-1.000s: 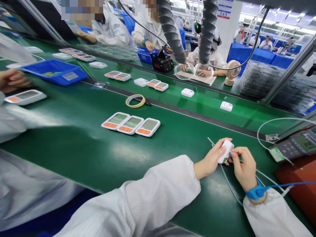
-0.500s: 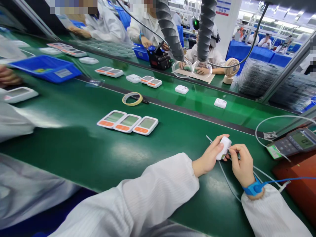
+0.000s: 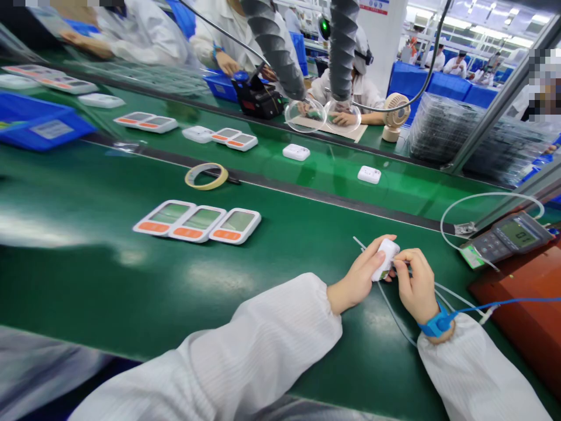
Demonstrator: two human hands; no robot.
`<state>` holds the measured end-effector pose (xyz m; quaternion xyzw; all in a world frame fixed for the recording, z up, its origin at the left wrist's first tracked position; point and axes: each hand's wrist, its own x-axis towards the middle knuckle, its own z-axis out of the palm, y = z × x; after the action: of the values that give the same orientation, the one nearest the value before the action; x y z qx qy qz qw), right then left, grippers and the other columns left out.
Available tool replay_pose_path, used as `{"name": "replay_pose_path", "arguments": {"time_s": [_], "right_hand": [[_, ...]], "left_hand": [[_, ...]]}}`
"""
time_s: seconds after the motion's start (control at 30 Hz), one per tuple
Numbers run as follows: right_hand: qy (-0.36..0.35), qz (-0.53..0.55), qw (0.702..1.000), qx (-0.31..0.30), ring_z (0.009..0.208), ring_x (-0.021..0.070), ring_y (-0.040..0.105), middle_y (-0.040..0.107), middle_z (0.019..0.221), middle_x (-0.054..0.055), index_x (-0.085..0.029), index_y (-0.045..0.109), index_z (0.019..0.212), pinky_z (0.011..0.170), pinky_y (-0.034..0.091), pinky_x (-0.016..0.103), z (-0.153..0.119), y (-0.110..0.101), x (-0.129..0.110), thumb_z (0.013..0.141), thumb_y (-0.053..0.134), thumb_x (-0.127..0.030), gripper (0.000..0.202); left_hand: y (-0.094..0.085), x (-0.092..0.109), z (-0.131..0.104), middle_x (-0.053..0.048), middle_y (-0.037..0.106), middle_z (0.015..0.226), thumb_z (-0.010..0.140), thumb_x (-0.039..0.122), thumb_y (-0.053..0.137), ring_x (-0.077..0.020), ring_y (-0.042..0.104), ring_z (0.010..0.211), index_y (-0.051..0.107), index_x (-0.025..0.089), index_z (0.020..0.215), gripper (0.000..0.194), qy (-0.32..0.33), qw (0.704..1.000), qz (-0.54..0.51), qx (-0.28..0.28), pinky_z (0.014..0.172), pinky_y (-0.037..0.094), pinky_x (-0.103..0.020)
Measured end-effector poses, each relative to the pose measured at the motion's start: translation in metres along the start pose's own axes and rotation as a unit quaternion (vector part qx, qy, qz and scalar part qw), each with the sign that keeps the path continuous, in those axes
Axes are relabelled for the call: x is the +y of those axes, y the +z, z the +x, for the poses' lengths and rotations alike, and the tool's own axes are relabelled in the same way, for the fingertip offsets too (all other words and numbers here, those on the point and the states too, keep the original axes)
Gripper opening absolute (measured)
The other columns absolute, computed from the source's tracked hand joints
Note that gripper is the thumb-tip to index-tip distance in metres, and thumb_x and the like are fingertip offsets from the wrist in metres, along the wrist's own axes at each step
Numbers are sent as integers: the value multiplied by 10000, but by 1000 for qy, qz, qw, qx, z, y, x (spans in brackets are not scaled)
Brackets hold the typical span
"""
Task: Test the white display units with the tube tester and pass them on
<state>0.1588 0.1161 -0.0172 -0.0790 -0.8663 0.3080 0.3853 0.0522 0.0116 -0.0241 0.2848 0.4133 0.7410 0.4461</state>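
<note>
My left hand (image 3: 360, 276) is closed around a small white plastic device (image 3: 385, 260), held tilted above the green work surface. Thumb and forefinger of my right hand (image 3: 416, 283) pinch the end of a thin clear tube against the device's right edge; the fingertips partly hide that end. More of the thin tube (image 3: 397, 318) loops below my hands onto the surface. A blue wrist strap (image 3: 437, 323) with a blue cord circles my right wrist. Left of my hands, three white devices with screens and orange panels (image 3: 197, 223) lie side by side.
A handheld meter (image 3: 511, 237) with a tube rests by an orange-brown box (image 3: 526, 292) at right. A tape roll (image 3: 205, 176) lies near the dark rail. Beyond it, white devices (image 3: 296, 152) sit on the green belt (image 3: 324, 169). A blue bin (image 3: 44, 120) stands at left; co-workers sit opposite.
The view has turned slightly right, so the scene sits further left. My hands keep the same hold on the device and tube. The neighbouring person's hand at far left has left the view.
</note>
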Motion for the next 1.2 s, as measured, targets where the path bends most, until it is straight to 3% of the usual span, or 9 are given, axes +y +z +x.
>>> {"name": "replay_pose_path", "arguments": {"time_s": [0.33,0.6,0.77,1.2], "right_hand": [[17,3,1000,-8,714,163,568,583,795,19,-213,542,852,657,469,298,2,2,-3,992,455,-191,167],[18,-6,1000,-14,748,173,579,592,799,26,-210,551,866,675,478,308,1,2,0,1003,460,-221,165],[24,-6,1000,-18,726,168,570,589,797,24,-210,553,861,668,478,310,0,2,-1,999,461,-210,165],[15,-20,1000,0,754,183,591,617,799,30,-217,575,874,667,498,319,-3,2,-6,984,493,-207,138]], "left_hand": [[0,-2,1,-23,581,893,876,569,617,-134,517,707,511,179,1306,590,5,1000,18,6,659,430,-262],[0,-3,1,-33,571,952,881,578,604,-141,538,745,482,193,1326,602,15,1000,0,18,691,449,-271],[0,-3,-1,-49,579,1001,892,604,571,-144,534,751,475,197,1336,610,21,998,47,26,704,460,-279],[1,-4,-6,-26,558,883,931,616,472,-139,510,687,455,201,1383,614,21,993,111,19,648,448,-272]]}}
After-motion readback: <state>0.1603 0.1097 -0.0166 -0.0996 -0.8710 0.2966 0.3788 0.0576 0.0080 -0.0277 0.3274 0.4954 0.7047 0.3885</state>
